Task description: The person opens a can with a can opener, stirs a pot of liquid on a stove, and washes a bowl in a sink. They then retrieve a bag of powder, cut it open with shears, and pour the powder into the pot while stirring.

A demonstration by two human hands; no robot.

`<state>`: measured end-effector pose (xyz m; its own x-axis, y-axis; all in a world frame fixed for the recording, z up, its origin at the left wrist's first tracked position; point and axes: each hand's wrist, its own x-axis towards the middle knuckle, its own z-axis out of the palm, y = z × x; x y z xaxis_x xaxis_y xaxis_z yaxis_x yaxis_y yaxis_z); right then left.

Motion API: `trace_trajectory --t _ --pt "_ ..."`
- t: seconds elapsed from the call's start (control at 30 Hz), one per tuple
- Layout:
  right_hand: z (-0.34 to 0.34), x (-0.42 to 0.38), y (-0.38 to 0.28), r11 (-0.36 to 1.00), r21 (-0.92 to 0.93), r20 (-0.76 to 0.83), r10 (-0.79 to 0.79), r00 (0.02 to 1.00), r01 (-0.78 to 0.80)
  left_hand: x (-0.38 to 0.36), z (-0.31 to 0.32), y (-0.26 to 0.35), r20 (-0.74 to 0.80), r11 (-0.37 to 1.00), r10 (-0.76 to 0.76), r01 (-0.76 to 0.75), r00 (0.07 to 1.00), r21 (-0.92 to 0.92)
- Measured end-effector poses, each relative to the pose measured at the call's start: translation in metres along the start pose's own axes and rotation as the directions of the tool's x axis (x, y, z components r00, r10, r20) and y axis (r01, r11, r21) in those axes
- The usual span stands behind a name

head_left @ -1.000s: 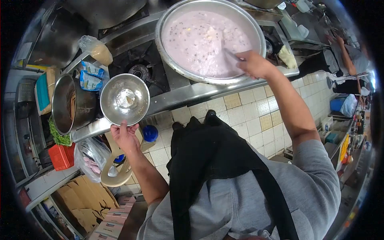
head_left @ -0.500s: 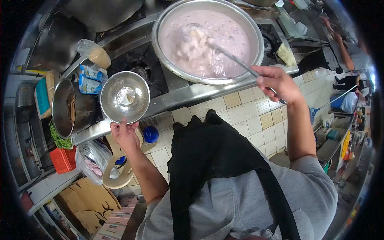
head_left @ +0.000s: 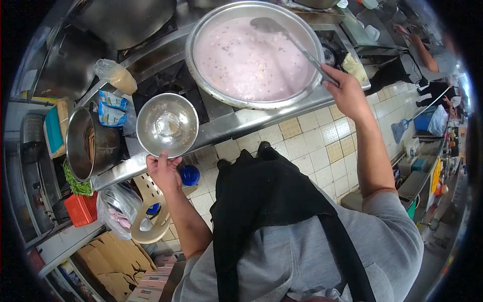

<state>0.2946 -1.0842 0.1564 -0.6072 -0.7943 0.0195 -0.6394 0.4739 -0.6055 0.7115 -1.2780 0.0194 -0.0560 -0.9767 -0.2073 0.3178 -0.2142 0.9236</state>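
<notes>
My right hand (head_left: 347, 90) is closed around the handle of a long metal ladle (head_left: 297, 43). The ladle's head lies at the far side of a large metal basin (head_left: 192, 80), just at the surface of the pale pink liquid (head_left: 241, 60) with dark bits in it. With my left hand (head_left: 165, 172) I grip the near rim of a steel mixing bowl (head_left: 168, 123), thumb on the inner edge. That bowl is tilted towards me, wet inside, and hangs over the stove's front edge, left of the basin.
Gas burners (head_left: 163, 90) lie behind the bowl. To the left are blue packets (head_left: 111, 108), a tied bag (head_left: 115, 75) and a deep metal pot (head_left: 80, 143). A plastic stool (head_left: 151, 221) stands below. Another person (head_left: 427, 58) works at the right.
The ladle has come up from the middle of the liquid to the basin's far side. The liquid's surface is calmer. My left hand and the bowl have shifted slightly right.
</notes>
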Motion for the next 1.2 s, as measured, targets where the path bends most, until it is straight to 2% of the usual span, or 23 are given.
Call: trace_trajectory --t 0.03,0.07,0.13,0.17,0.3,0.4,0.47,0.5,0.57,0.6,0.67,0.73,0.83,0.93,1.0,1.03,1.07,1.13,1.17,1.2 --pt "0.007 0.008 0.015 0.999 -0.002 -0.075 -0.052 0.996 0.052 -0.002 -0.003 0.0 0.001 1.0 0.002 -0.002 1.0 0.008" --pt "0.008 0.018 0.018 0.998 0.0 -0.073 -0.058 0.996 0.058 -0.003 -0.005 0.0 -0.004 1.0 0.007 -0.007 1.0 0.007" --pt "0.01 0.038 0.022 0.983 -0.182 -0.073 0.0 0.997 -0.014 -0.006 -0.008 0.0 -0.016 1.0 0.006 -0.006 1.0 -0.011" --pt "0.015 0.048 0.024 0.971 -0.237 -0.107 -0.04 0.993 0.014 -0.007 -0.011 -0.001 -0.016 1.0 0.009 -0.01 1.0 -0.012" --pt "0.042 0.095 0.015 0.952 -0.306 -0.086 0.002 0.996 -0.028 -0.013 -0.016 -0.001 -0.038 1.0 0.009 -0.01 0.999 -0.02" --pt "0.067 0.112 -0.016 0.954 -0.299 0.004 -0.026 1.0 0.026 -0.017 -0.016 0.003 -0.06 1.0 0.017 -0.018 0.998 -0.013" --pt "0.075 0.105 -0.043 0.928 -0.366 0.121 -0.023 0.992 0.066 -0.02 -0.018 0.003 -0.066 1.0 0.022 -0.023 0.998 -0.011" --pt "0.08 0.101 -0.044 0.928 -0.367 0.121 -0.025 0.992 0.068 -0.02 -0.019 0.003 -0.08 1.0 0.024 -0.025 0.997 -0.006" --pt "0.09 0.093 -0.041 0.865 -0.418 0.212 -0.205 0.955 0.279 -0.022 -0.024 0.001 -0.094 1.0 0.026 -0.026 0.995 -0.003" --pt "0.086 0.086 -0.04 0.863 -0.42 0.212 -0.207 0.955 0.28 -0.021 -0.026 0.001 -0.099 1.0 0.026 -0.027 0.995 -0.003" --pt "0.066 0.07 -0.037 0.724 -0.495 0.325 -0.358 0.875 0.48 -0.021 -0.031 0.0 -0.105 1.0 0.025 -0.026 0.994 -0.007" --pt "0.021 0.058 -0.049 0.708 -0.546 0.379 -0.268 0.885 0.448 -0.022 -0.034 0.001 -0.112 0.999 0.03 -0.033 0.993 -0.025" --pt "-0.031 0.05 -0.053 0.721 -0.556 0.259 -0.323 0.91 0.414 -0.021 -0.04 -0.001 -0.116 0.999 0.039 -0.043 0.992 -0.031" --pt "-0.043 0.063 -0.031 0.719 -0.604 0.151 -0.32 0.935 0.343 -0.018 -0.037 0.0 -0.113 1.0 0.021 -0.022 0.993 -0.014" --pt "-0.047 0.062 -0.03 0.63 -0.759 0.137 -0.09 0.986 0.163 -0.017 -0.03 0.002 -0.097 1.0 0.014 -0.014 0.995 -0.006" --pt "-0.049 0.062 -0.022 0.588 -0.781 0.208 -0.076 0.975 0.212 -0.016 -0.028 0.002 -0.092 1.0 0.012 -0.012 0.996 0.001" --pt "-0.051 0.058 -0.008 0.586 -0.784 0.205 -0.067 0.976 0.205 -0.015 -0.026 0.002 -0.086 1.0 0.006 -0.006 0.996 0.0" --pt "-0.054 0.05 0.008 0.545 -0.74 0.381 -0.143 0.914 0.394 -0.012 -0.026 0.0 -0.062 0.999 0.034 -0.034 0.998 -0.003" --pt "-0.056 0.04 0.006 0.633 -0.69 0.402 -0.067 0.913 0.35 -0.01 -0.026 -0.002 -0.06 1.0 0.029 -0.029 0.998 -0.004" --pt "-0.058 0.033 -0.002 0.632 -0.693 0.402 -0.062 0.913 0.348 -0.008 -0.027 -0.003 -0.057 1.0 0.026 -0.027 0.998 -0.01"
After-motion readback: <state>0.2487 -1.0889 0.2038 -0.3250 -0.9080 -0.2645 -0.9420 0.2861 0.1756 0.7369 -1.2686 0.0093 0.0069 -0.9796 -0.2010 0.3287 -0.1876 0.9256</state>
